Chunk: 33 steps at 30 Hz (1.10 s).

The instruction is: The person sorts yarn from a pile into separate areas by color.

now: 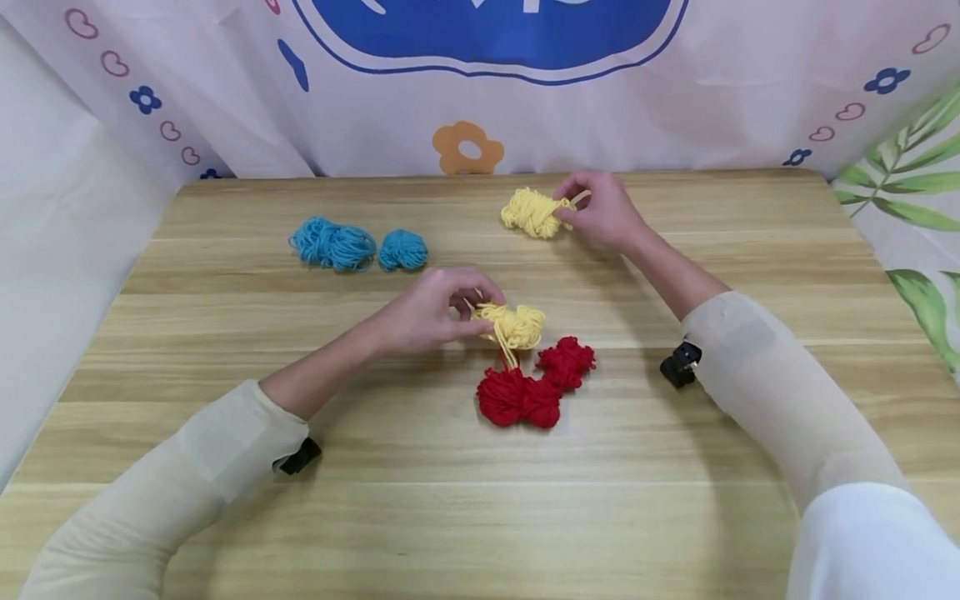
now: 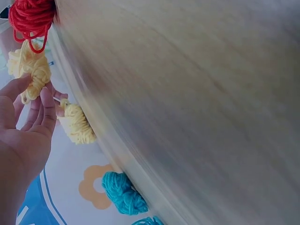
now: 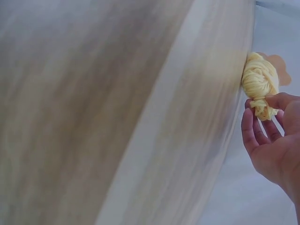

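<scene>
A wooden table [image 1: 375, 517] fills most of the head view, its grain running from side to side. Behind its far edge hangs a pale printed cloth [image 1: 390, 133] with a large blue emblem [image 1: 480, 42]. Two beige sleeves reach in over the table: the left sleeve [image 1: 165, 492] and the right sleeve [image 1: 787, 392]. Beyond them come the bare left hand [image 1: 438, 308] and right hand [image 1: 600, 208], thumb and fingers of each drawn into a narrow pinch.

The larger blue yarn bundle [image 1: 333, 243] lies at the far left. The larger red bundle [image 1: 519, 398] lies near the middle of the table. The far yellow bundle [image 1: 531, 212] is near the back edge, its right end pinched by the right hand. The near yellow bundle [image 1: 520, 327] is held by its left end in the left hand, raised off the table; a few of its strands hang toward the larger red bundle, though whether they touch it is hard to tell. The smaller red bundle [image 1: 567, 363] touches the larger one at its upper right. The smaller blue bundle [image 1: 402, 250] sits just beside its larger mate.
</scene>
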Tool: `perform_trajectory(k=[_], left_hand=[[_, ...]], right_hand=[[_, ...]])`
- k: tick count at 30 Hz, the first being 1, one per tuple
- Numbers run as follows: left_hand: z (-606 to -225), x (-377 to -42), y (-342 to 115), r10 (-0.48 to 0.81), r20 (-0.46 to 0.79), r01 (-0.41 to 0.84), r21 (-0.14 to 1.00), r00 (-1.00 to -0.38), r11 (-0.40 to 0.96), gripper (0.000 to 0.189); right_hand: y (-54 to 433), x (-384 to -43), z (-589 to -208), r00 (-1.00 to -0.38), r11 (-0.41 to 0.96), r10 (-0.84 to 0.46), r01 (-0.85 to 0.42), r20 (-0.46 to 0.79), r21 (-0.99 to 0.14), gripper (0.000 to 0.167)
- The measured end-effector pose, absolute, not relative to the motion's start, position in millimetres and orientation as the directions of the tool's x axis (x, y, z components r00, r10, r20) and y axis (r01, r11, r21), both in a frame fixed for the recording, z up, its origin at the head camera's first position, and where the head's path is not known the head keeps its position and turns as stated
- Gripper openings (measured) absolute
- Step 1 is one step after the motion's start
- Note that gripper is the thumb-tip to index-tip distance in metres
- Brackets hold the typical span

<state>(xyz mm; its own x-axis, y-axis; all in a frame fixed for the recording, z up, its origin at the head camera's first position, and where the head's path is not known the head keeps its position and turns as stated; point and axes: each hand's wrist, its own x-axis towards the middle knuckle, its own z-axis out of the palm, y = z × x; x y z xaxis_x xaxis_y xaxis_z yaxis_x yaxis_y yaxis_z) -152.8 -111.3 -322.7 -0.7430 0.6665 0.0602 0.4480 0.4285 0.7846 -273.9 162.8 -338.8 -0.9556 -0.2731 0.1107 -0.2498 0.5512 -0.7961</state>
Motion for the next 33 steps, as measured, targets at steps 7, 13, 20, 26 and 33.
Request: perform_trajectory(k=[7,13,20,26,33], left_hand=[[-322,-154,-111,0.662,0.072,0.453,0.784,-0.746,0.425,0.024],[-321,-159,-113,0.654,0.095,0.473,0.769,-0.751,0.431,0.026],[-323,-164,-114,0.637,0.097,0.465,0.768,-0.765,0.441,0.025],[-325,-169,-114,0.617,0.1,0.452,0.773,-0.781,0.446,0.025],[-327,-173,-115,0.584,0.052,0.392,0.789,-0.81,0.474,0.026]], right_hand=[[160,-277,-341,-0.957,0.582,-0.261,-0.26,0.126,-0.77,0.018],[159,-278,-341,-0.964,0.605,-0.244,-0.234,0.102,-0.761,0.019],[159,-280,-342,-0.968,0.621,-0.232,-0.224,0.097,-0.751,0.019],[160,-281,-342,-0.965,0.614,-0.238,-0.238,0.111,-0.752,0.018],[161,-282,-344,-0.96,0.62,-0.247,-0.259,0.129,-0.741,0.016]])
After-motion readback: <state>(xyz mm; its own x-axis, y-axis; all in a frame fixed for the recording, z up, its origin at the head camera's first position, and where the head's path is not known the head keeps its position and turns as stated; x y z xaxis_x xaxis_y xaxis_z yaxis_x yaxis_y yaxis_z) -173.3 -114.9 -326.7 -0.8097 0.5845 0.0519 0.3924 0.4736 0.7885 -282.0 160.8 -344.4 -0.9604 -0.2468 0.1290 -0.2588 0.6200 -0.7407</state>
